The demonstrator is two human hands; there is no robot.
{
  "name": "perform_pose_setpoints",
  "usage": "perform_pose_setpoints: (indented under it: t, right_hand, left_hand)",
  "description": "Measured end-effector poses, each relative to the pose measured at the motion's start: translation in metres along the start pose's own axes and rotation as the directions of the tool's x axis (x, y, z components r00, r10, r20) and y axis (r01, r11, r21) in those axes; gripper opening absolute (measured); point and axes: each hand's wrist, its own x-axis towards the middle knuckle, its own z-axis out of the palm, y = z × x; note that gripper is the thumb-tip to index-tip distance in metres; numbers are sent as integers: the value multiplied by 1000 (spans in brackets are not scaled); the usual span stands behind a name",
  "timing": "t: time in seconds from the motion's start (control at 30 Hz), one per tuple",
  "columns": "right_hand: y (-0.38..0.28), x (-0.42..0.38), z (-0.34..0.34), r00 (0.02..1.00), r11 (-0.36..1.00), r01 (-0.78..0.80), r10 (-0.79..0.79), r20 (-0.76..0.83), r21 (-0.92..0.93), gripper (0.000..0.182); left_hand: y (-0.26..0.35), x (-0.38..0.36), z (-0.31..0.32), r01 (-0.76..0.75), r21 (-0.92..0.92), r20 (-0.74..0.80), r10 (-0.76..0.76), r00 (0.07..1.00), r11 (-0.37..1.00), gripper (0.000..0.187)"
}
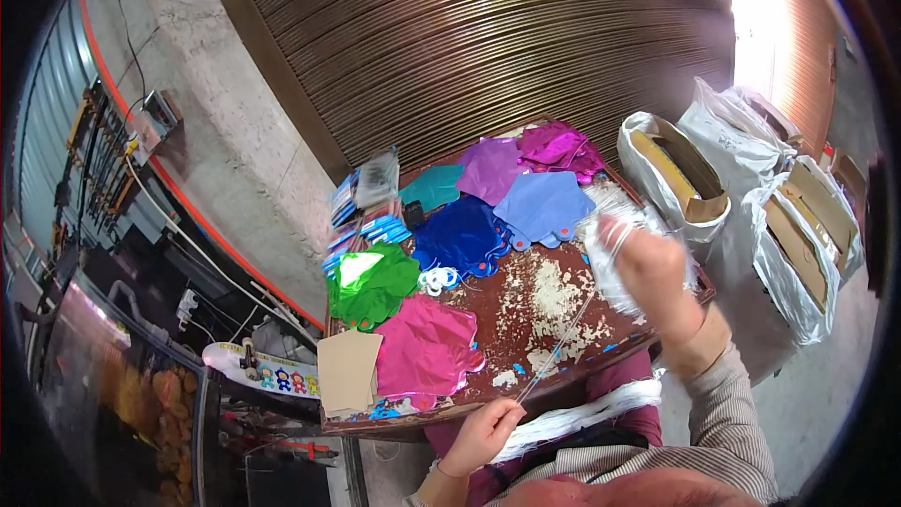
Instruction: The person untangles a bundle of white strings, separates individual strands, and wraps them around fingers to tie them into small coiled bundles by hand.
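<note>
A thin white string (558,349) stretches taut on a diagonal over the table's front part. My left hand (483,434) pinches its lower end near the table edge. At the upper end my right hand (646,261), slightly blurred, is closed, with strands of the string across its fingers. Below and beside the right hand lies a pile of clear plastic, perhaps bags or strips (615,272). Across my lap rests a thick bundle of white string (582,418). Shiny pink foil sheets (427,347) lie nearest to my left hand on the table.
The worn brown table (507,319) also bears green (375,286), dark blue (460,237), light blue (544,207) and purple sheets (490,169), tan cards (347,371) and a small white coil (438,280). White bags with cardboard (676,174) stand to the right. Behind is a ribbed shutter (507,38).
</note>
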Motion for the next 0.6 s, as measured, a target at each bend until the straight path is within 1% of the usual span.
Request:
perform_pose_setpoints:
  t: [0.03, 0.1, 0.13, 0.17, 0.2, 0.23, 0.27, 0.3, 0.37, 0.4, 0.47, 0.5, 0.53, 0.57, 0.6]
  right_hand:
    - [17, 10, -1, 999, 998, -42, 42, -1, 42, 20]
    - [46, 32, -11, 972, 960, -234, 224, 76, 155, 23]
    - [76, 37, -10, 966, 968, -243, 236, 102, 58, 25]
    - [91, 49, -14, 965, 967, -248, 242, 105, 55, 25]
    - [102, 61, -20, 929, 917, -370, 369, 36, 150, 23]
    - [116, 71, -25, 869, 844, -474, 494, -19, 250, 21]
    - [138, 78, -29, 858, 843, -484, 510, -64, 235, 22]
    - [162, 84, -33, 846, 843, -490, 522, -111, 222, 23]
    - [190, 96, -46, 811, 815, -546, 573, -120, 195, 25]
    - [207, 99, -47, 810, 813, -549, 574, -118, 193, 25]
    - [230, 98, -47, 794, 820, -515, 566, -221, 251, 27]
    - [228, 96, -48, 773, 777, -581, 620, -133, 242, 29]
    - [221, 94, -48, 743, 731, -645, 668, -45, 223, 30]
    - [214, 92, -46, 742, 732, -646, 669, -46, 216, 30]
    - [204, 88, -41, 741, 720, -656, 671, 16, 227, 30]
  left_hand:
    - [-9, -3, -1, 18, 7, 14, -18, 1000, 1000, 13]
    - [-32, -13, -3, 58, 23, 45, -59, 997, 998, 13]
    - [-46, -20, -2, 81, 31, 64, -83, 995, 996, 12]
    - [-68, -31, 0, 98, 44, 45, -100, 994, 994, 14]
    - [-91, -45, 3, 115, 56, 28, -117, 993, 992, 15]
    - [-104, -59, 3, 122, 54, 36, -124, 992, 991, 15]
    - [-116, -72, 1, 264, 81, 86, -271, 959, 961, 18]
    - [-131, -87, -1, 397, 115, 130, -410, 903, 911, 21]
    - [-193, -122, 1, 431, 191, 187, -464, 866, 882, 22]
    - [-214, -138, 1, 433, 191, 189, -466, 864, 881, 22]
    - [-244, -162, -5, 576, 229, 64, -603, 795, 784, 25]
    - [-242, -164, -14, 621, 78, 12, -623, 782, 780, 26]
    - [-225, -161, -22, 644, -78, -33, -647, 762, 761, 28]
    - [-178, -143, -31, 725, 24, -140, -716, 684, 688, 30]
    - [-183, -144, -39, 637, -76, -189, -639, 746, 767, 31]
